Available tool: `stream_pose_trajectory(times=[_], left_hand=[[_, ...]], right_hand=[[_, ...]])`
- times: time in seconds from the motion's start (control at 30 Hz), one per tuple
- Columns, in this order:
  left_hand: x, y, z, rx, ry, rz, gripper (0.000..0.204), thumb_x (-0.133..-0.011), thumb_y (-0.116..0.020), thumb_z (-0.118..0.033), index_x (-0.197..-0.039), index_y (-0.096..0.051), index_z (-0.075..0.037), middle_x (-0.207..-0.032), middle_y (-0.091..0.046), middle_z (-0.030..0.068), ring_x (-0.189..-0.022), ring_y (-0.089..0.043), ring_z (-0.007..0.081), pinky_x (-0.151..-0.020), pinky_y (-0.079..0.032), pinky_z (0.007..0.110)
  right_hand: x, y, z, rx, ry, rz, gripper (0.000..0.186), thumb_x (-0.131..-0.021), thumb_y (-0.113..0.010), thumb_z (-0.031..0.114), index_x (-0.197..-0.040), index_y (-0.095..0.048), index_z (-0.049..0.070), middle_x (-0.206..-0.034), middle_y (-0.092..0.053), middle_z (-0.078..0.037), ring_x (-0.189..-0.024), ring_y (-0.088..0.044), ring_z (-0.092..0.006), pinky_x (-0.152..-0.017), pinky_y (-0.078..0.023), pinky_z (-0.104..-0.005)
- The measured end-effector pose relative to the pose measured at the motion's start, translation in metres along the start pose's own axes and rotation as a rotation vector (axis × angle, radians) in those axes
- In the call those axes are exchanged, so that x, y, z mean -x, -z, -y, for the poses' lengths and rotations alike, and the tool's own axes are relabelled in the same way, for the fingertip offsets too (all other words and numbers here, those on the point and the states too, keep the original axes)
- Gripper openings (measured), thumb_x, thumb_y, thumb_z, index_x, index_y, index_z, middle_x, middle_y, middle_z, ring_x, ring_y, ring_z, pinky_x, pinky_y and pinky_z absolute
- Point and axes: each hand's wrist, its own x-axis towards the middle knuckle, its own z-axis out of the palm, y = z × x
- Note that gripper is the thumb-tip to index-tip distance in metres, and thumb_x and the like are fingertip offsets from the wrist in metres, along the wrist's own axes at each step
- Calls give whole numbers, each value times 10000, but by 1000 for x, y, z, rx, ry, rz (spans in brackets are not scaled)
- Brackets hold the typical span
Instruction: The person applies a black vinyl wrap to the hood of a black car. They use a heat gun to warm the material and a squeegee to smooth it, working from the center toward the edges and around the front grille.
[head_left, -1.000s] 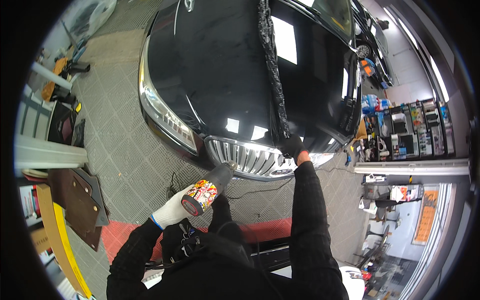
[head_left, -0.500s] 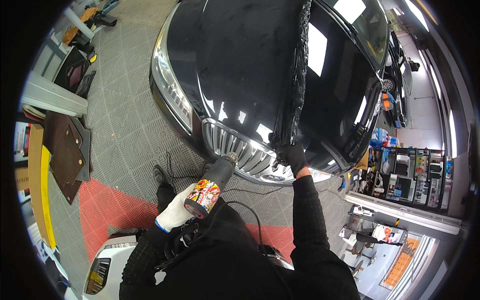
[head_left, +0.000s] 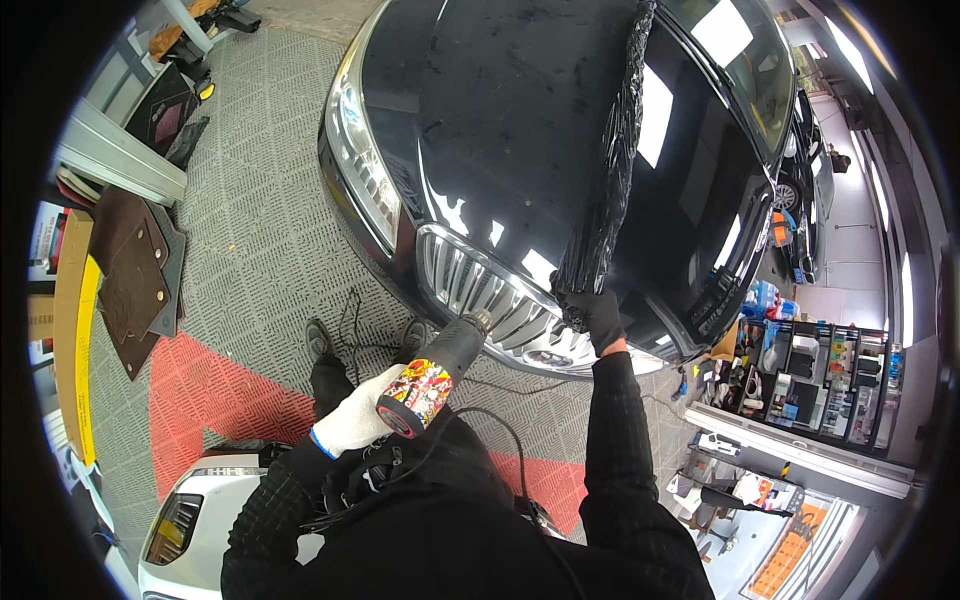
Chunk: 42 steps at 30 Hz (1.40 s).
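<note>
A black car's hood fills the upper middle, above its chrome grille and left headlight. My left hand, in a white glove, grips a heat gun with a colourful sticker, its nozzle pointed toward the grille. My right hand, in a black glove, is closed on a long crumpled strip of black film at the hood's front edge. The strip runs up the hood toward the windscreen. Some fingers of each hand are hidden.
Tiled grey-and-red floor with cables near my feet. A white car stands at lower left, brown mats and boxes at left, shelves of supplies at right. Another dark car is at upper right.
The view has shifted, so the dark car sits further right and the white car shows at lower left. The heat gun and my right hand with the film have moved slightly right in the picture.
</note>
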Motion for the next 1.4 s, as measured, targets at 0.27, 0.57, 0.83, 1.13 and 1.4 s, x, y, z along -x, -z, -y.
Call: stream_pose_trajectory(times=[0.27,0.57,0.83,1.13,1.4], left_hand=[[-9,-1,0,-241,-67,2,679,-918,-806,61,-1513,-481,24,-1403,-651,84,-1284,-621,132,-1128,-510,319],[-17,10,-5,-432,-95,70,497,-1091,-565,-122,-1559,-448,-6,-1490,-597,133,-1333,-629,225,-1149,-532,423],[-26,22,5,-432,-116,101,483,-1100,-547,-202,-1534,-470,-6,-1449,-617,119,-1302,-639,206,-1135,-529,393],[-5,-1,-12,-510,-127,26,647,-911,-851,-28,-1467,-522,20,-1311,-681,76,-1219,-632,119,-1081,-517,311],[1,10,5,-282,-157,44,694,-916,-828,19,-1518,-482,15,-1376,-664,89,-1251,-633,131,-1096,-526,320]], right_hand=[[2,-3,10,-72,-51,48,347,-865,-793,91,-1170,-750,-70,-1121,-801,-182,-904,-752,-198,-807,-590,-320],[-30,-21,23,150,-199,-56,315,-893,-828,259,-1030,-800,-24,-849,-766,-80,-682,-685,-148,-640,-530,-314],[-14,-43,31,496,-99,-349,602,-806,-871,562,-912,-791,-25,-745,-757,-100,-637,-710,-163,-625,-546,-354],[-23,-28,14,61,-107,-259,328,-796,-761,-30,-1117,-769,-98,-1001,-794,-144,-852,-765,-243,-783,-611,-361],[-12,-32,31,-214,-97,-171,375,-776,-787,-24,-1148,-771,-66,-1023,-795,-105,-886,-757,-230,-845,-594,-364]])
